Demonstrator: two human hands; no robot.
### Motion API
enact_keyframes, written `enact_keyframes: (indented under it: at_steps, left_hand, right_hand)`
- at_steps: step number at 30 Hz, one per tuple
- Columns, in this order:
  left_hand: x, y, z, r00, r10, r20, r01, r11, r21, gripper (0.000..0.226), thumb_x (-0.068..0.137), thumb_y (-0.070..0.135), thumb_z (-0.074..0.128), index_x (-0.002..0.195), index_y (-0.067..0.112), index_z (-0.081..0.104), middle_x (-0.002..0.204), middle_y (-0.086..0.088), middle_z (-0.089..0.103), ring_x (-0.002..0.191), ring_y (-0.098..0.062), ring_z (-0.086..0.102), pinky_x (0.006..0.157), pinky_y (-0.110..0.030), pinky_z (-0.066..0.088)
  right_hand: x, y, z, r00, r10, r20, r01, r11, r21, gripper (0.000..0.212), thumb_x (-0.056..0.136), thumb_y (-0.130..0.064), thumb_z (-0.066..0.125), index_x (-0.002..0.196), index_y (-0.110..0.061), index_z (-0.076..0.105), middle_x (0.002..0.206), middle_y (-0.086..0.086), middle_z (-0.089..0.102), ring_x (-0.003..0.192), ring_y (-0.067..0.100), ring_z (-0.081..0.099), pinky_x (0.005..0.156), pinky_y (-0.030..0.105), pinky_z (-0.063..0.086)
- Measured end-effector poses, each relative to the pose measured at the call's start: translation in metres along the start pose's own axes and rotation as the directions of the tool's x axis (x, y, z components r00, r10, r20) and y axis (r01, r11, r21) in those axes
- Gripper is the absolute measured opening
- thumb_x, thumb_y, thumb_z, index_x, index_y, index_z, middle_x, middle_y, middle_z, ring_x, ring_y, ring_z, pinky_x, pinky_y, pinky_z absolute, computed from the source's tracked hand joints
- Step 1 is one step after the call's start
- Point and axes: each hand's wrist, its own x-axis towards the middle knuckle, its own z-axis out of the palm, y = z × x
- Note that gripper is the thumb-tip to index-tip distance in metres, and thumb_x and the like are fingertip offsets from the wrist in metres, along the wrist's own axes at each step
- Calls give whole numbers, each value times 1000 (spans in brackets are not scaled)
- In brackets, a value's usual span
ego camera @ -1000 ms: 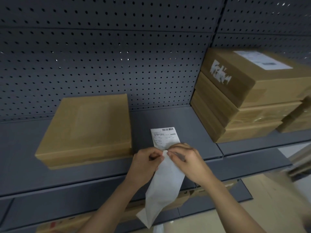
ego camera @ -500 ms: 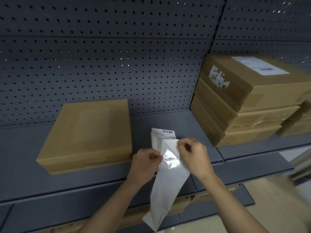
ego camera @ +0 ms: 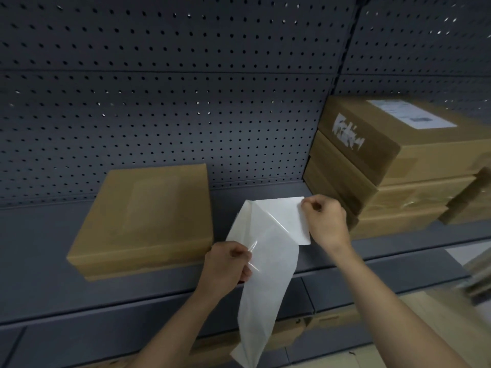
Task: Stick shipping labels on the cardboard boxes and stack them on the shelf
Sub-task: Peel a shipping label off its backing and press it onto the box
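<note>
Head cam had the right hand [ego camera: 325, 221] pinching the white shipping label [ego camera: 285, 219], left hand [ego camera: 228, 266] clamped on its glossy backing strip [ego camera: 265, 288] — the plain brown cardboard box [ego camera: 148, 216] sat left, nearer the left hand.

Bare shelf [ego camera: 260, 193] between the lone box [ego camera: 148, 216] and stacked boxes [ego camera: 385, 168] lies open
</note>
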Motion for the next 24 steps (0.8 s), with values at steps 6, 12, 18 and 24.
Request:
enact_keyframes:
  at_steps: [6,12,18,24]
  left_hand:
    - [0,1,-4,999,-53,-9,52,995,-81,15,91,6,62,80,5,71,64,-12,70,61,-24,69,69,-41,62]
    - [-2,-2,-10,996,-90,-2,89,992,-94,14,91,5,61,82,4,71,67,-14,72,63,-24,71,67,-37,62]
    - [-4,-4,-12,996,-89,7,90,993,-70,14,91,7,63,80,4,72,66,-10,72,64,-23,72,67,-36,62]
    - [-6,-4,-16,994,-112,6,112,987,-118,14,90,6,63,79,2,72,66,-13,72,67,-27,73,72,-44,62]
  right_hand:
    - [17,-16,-8,996,-4,-86,-3,997,-74,18,94,-22,56,83,-16,70,83,5,69,81,26,62,70,31,47]
    - [29,-36,-14,996,-46,-76,33,986,-164,22,94,-27,53,82,-16,67,82,6,67,77,29,60,66,33,46]
    - [50,-60,-26,988,-102,-113,75,971,-227,23,93,-30,54,82,-18,69,79,5,67,74,30,61,68,36,51]
    - [58,-79,-29,983,-143,-118,108,959,-262,26,93,-30,52,77,-15,67,76,7,65,70,31,60,63,36,50]
